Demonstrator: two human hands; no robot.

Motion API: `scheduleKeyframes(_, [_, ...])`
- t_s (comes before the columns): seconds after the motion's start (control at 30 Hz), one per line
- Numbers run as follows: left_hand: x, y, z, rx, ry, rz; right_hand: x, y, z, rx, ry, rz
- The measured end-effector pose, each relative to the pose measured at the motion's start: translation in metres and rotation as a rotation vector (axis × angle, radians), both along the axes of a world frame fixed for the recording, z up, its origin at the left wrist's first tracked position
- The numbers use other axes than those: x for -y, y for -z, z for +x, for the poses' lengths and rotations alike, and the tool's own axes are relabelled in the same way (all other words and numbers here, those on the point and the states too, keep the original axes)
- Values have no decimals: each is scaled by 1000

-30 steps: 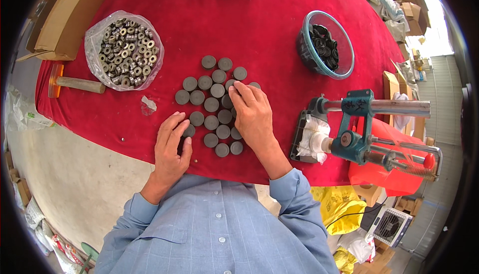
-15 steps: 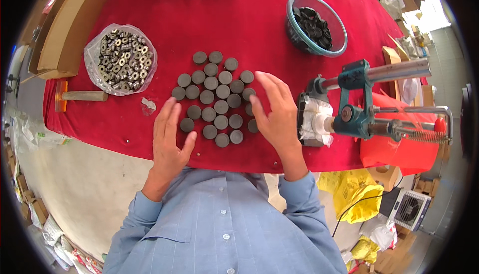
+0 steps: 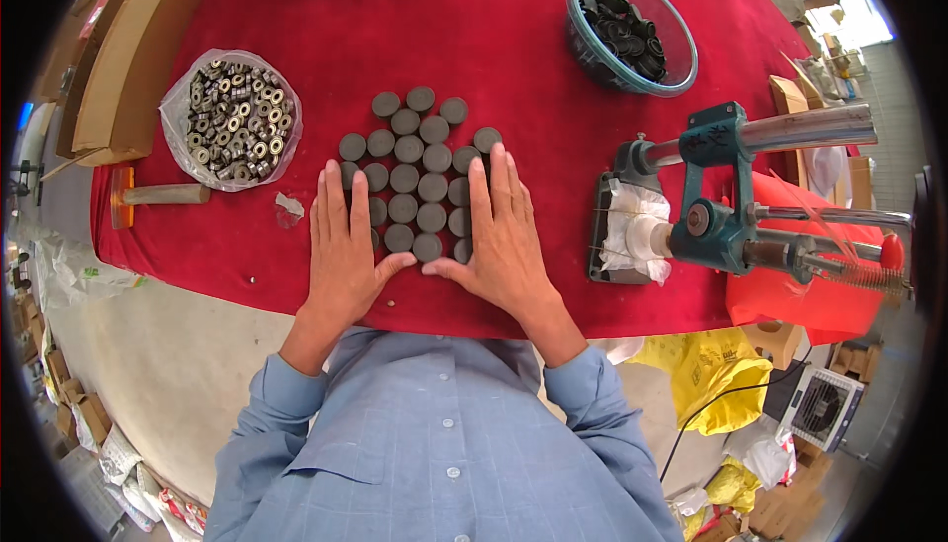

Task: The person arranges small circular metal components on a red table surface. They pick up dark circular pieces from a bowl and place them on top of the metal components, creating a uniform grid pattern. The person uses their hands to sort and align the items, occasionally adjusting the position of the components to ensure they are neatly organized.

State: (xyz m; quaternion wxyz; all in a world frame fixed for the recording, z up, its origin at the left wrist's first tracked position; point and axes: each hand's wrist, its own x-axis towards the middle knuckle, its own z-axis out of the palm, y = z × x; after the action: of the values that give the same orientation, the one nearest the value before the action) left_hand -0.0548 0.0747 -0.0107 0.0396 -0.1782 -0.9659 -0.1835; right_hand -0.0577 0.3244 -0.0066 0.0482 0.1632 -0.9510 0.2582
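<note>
Grip: left hand (image 3: 344, 251) and right hand (image 3: 509, 246) unclenched, fingers straight, bracketing grey discs (image 3: 433, 188) | discs: clustered left of press (image 3: 719, 192) | handling, likely: light, stiff, smooth; pinch opposite rim sides

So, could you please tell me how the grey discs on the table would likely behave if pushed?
The grey discs lie on their flat faces, so they would probably slide rather than roll or tip. Clustered closely between the left hand and right hand, they would likely nudge one another along. The red cloth beneath may add drag.
</note>
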Motion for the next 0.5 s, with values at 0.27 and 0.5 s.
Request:
scheduleKeyframes(0.27, [5, 5, -30, -51, 3, -1, 12, 3, -33, -70, 41, -85])
scheduleKeyframes(0.5, [14, -2, -14, 16, -70, -23, -36, -1, -14, -71, 104, -196])
